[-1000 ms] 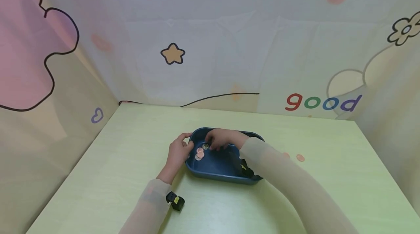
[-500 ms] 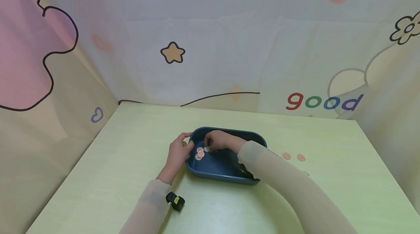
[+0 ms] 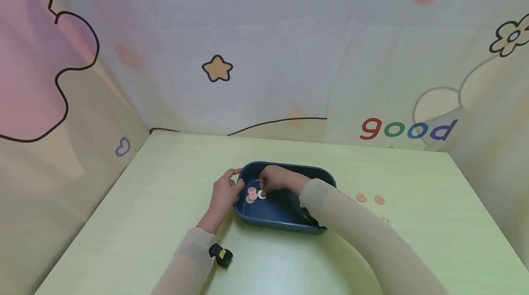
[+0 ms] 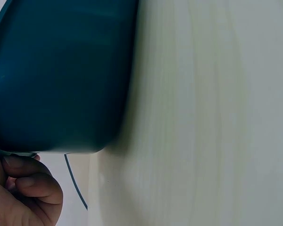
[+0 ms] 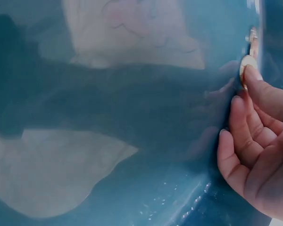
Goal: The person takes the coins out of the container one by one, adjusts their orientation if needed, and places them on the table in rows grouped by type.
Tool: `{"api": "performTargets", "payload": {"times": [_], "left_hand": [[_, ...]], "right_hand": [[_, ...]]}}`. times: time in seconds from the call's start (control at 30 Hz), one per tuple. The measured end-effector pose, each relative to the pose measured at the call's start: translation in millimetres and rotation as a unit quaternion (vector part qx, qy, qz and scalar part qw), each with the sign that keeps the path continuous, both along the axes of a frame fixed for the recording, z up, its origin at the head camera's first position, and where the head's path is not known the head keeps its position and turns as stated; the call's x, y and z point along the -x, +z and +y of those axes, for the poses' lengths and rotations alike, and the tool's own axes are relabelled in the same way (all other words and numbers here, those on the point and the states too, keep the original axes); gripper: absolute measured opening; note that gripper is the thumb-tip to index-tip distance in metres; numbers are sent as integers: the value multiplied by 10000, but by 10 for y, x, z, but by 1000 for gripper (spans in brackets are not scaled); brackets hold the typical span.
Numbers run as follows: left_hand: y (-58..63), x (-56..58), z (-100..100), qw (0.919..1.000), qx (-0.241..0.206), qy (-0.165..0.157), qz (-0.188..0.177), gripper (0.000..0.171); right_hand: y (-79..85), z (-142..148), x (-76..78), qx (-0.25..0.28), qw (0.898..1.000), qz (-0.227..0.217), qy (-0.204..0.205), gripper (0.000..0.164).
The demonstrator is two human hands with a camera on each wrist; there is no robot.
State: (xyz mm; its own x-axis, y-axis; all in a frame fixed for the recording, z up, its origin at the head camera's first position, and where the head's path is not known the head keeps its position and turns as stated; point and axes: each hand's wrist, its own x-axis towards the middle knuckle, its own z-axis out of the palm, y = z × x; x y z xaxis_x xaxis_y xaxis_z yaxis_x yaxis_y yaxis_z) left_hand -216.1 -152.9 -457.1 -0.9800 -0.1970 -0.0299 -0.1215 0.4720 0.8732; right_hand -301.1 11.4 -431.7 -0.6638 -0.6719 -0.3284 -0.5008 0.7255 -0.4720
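Note:
A dark blue tray [image 3: 277, 227] with raised walls sits on the table. At its left end my left hand [image 3: 225, 192] grips the rim between thumb and fingers; in the left wrist view the curled fingers [image 4: 37, 186] are at the tray's edge. My right hand [image 3: 278, 179] reaches down inside the tray. Its thumb and forefinger pinch a pale gold coin [image 5: 248, 70], which stands out at the fingertips in the right wrist view. Just left of it, a small overlapping group of copper-coloured and silvery coins [image 3: 252, 196] lies on the tray floor.
Right of the tray, copper-coloured coins [image 3: 379, 200] lie on the pale table [image 3: 413, 184], with a silvery coin [image 3: 386, 220] partly behind the right sleeve [image 3: 355, 221]. A printed cloth [image 3: 268, 79] closes off the back and sides.
My right hand has shifted slightly nearer, and the pale coin at its fingertips has moved nearer too, beside the other coins. My left hand has stayed on the rim.

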Motion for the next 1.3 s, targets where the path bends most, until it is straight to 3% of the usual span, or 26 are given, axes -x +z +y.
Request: {"api": "performTargets", "payload": {"times": [0.2,0.53,1.03,1.3], "left_hand": [[0,3,8,10000,-2,-10,14,45],[-4,4,8,10000,17,43,-15,46],[18,-16,11,9999,87,-19,110,47],[28,-18,16,10000,28,5,-4,47]], "right_hand": [[127,30,28,-36,9995,-267,143,15],[620,149,5,444,9986,-267,36,14],[1293,852,-324,1354,9898,-8,-441,10],[1421,1301,-506,1371,9874,245,-748,9]]}}
